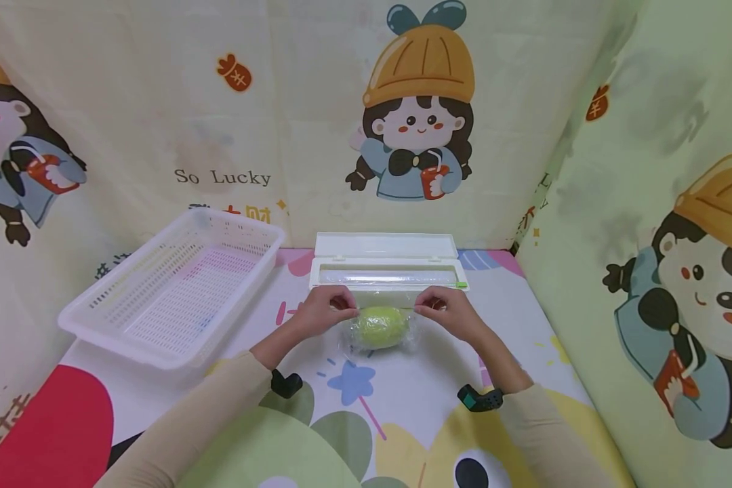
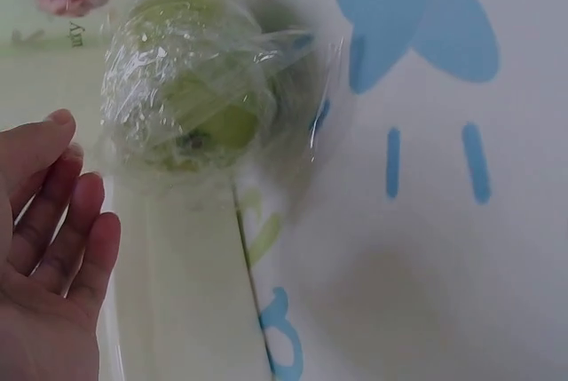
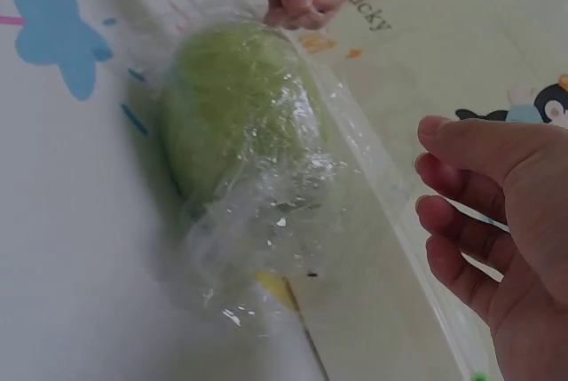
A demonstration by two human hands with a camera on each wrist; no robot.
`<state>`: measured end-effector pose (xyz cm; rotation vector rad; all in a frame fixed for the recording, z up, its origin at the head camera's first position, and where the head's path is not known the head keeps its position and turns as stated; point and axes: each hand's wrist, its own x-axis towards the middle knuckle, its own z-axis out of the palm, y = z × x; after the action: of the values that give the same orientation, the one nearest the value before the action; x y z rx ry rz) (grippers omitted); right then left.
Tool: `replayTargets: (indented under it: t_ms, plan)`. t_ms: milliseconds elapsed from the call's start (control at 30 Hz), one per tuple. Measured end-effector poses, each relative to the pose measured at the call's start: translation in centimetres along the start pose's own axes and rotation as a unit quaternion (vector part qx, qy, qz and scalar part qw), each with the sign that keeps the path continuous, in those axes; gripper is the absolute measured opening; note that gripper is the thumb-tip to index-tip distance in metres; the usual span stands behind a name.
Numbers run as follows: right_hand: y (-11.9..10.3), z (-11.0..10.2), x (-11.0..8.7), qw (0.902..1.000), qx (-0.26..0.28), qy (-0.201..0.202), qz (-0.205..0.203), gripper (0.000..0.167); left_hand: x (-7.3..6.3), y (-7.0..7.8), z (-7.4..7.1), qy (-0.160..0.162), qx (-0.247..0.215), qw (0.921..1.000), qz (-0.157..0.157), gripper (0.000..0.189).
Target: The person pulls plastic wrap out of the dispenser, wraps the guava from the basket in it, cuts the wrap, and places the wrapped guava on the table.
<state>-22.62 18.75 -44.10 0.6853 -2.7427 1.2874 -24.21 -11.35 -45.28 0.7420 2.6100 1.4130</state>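
Observation:
A green oval fruit, its exact kind unclear, lies on the table loosely covered in crinkled clear plastic wrap. At its left, my left hand pinches between thumb and forefinger what appears to be the edge of the wrap. My right hand does likewise at the other side; the thin film at both fingertips is hard to see. A dark spot shows on the fruit's end in the left wrist view. Just behind the fruit stands a white wrap dispenser, lid raised, with a roll of film inside.
A white perforated plastic basket stands to the left, close to the back wall. A green slider sits at the dispenser's front right corner. Printed cloth covers the table, and patterned sheets hang behind and at both sides.

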Motion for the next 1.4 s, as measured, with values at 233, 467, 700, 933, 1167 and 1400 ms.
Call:
replayTargets:
  t_ms: [233, 467, 700, 933, 1167, 1400]
  plan:
    - [-0.3, 2.3, 0.2, 0.999, -0.009, -0.027, -0.035, 0.009, -0.3, 0.2, 0.9, -0.032, 0.005, 0.9994, 0.014, 0.007]
    - [-0.3, 3.6, 0.2, 0.9974, -0.025, -0.037, -0.057, 0.004, -0.5, -0.2, 1.1, -0.039, 0.013, 0.9983, 0.041, 0.005]
    - [0.2, 3.4, 0.2, 0.9992, -0.002, 0.03, -0.028, 0.008, -0.5, -0.8, 1.2, -0.015, -0.007, 0.9998, 0.008, 0.004]
    - [1.2, 3.3, 0.4, 0.9933, 0.001, 0.106, 0.046, 0.012, -0.4, -1.3, 1.3, 0.048, -0.028, 0.9977, -0.039, 0.008]
    - [1.5, 3.6, 0.6, 0.9951, 0.002, 0.036, 0.092, 0.045, -0.3, -1.6, 1.4, 0.054, -0.019, 0.9953, -0.078, 0.014]
    - [1.9, 3.3, 0.2, 0.9985, 0.012, -0.028, 0.045, 0.057, -0.5, -1.8, 1.0, -0.007, -0.03, 0.9928, -0.116, 0.045]
